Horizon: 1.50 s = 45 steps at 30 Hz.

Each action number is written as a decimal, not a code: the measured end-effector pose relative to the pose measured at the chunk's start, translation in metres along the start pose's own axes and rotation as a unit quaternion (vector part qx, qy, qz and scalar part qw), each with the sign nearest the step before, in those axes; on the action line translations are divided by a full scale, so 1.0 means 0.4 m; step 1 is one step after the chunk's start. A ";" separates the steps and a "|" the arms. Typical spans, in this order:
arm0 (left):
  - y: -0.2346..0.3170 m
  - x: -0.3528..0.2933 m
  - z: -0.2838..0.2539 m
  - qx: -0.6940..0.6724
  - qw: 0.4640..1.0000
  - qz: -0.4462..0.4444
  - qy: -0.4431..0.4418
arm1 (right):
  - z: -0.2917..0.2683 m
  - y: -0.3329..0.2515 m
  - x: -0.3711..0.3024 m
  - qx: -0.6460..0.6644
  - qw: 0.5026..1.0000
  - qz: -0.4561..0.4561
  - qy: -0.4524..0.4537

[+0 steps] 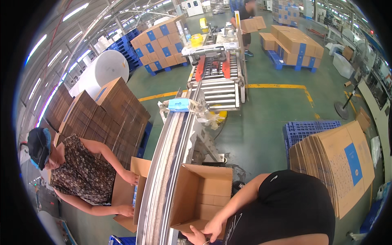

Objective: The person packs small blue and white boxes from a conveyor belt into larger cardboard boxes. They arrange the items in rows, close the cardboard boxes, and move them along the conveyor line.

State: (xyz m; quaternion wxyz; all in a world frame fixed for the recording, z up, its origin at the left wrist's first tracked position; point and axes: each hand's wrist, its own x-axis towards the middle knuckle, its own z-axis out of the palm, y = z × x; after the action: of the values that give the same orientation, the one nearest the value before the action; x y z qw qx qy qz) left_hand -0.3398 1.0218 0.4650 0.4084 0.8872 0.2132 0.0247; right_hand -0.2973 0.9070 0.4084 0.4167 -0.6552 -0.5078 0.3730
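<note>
An open cardboard box [204, 188] stands on the right side of the narrow conveyor [157, 163], with no contents visible in it. My right hand [214, 225] reaches over from a black sleeve and holds the box's near rim. Close beside it at the lower edge, my left hand [196, 237] grips the near left corner, its fingers partly cut off by the picture's edge. Across the conveyor, a co-worker in a patterned top has both hands on another open box [140, 196]; blue packs show inside it.
A light-blue pack [179, 105] lies on the conveyor's far end, before a roller conveyor [220, 94] with red side guides. Flattened cartons [326, 163] are stacked at right, more stacks [106, 118] at left. Taped boxes [161, 45] fill pallets farther off, where another person carries cardboard.
</note>
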 end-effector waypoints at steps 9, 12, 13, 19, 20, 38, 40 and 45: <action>-0.192 0.019 0.036 -0.075 0.995 -0.006 0.066 | -0.456 0.169 -0.362 -0.013 0.857 0.383 0.344; -0.137 0.022 -0.013 -0.153 0.976 -0.147 0.046 | -0.535 0.264 -0.437 0.083 0.928 0.278 0.234; -0.150 0.021 -0.016 -0.121 0.977 -0.166 0.060 | -0.545 0.346 -0.478 0.272 0.901 0.246 0.231; -0.261 0.031 -0.011 0.281 0.904 -0.300 0.118 | -0.553 0.524 -0.420 -0.153 0.863 0.424 0.229; -0.239 0.042 -0.001 0.371 0.878 -0.278 0.117 | -0.545 0.484 -0.376 -0.213 0.860 0.380 0.265; -0.354 0.143 0.178 0.050 0.981 -0.184 0.018 | -0.409 0.400 -0.204 -0.130 0.857 0.337 0.367; -0.469 0.091 0.206 0.098 0.986 -0.040 0.130 | -0.398 0.412 -0.195 -0.087 0.868 0.322 0.367; -0.080 -0.008 -0.084 0.033 0.995 -0.060 -0.077 | -0.351 0.426 -0.258 -0.149 0.856 0.321 0.378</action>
State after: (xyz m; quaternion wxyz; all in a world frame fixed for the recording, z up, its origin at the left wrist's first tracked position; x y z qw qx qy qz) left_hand -0.3614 1.0628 0.4642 0.3949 0.8850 0.2349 -0.0750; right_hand -0.1299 0.7593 0.3100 0.3314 -0.9265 -0.1222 0.1299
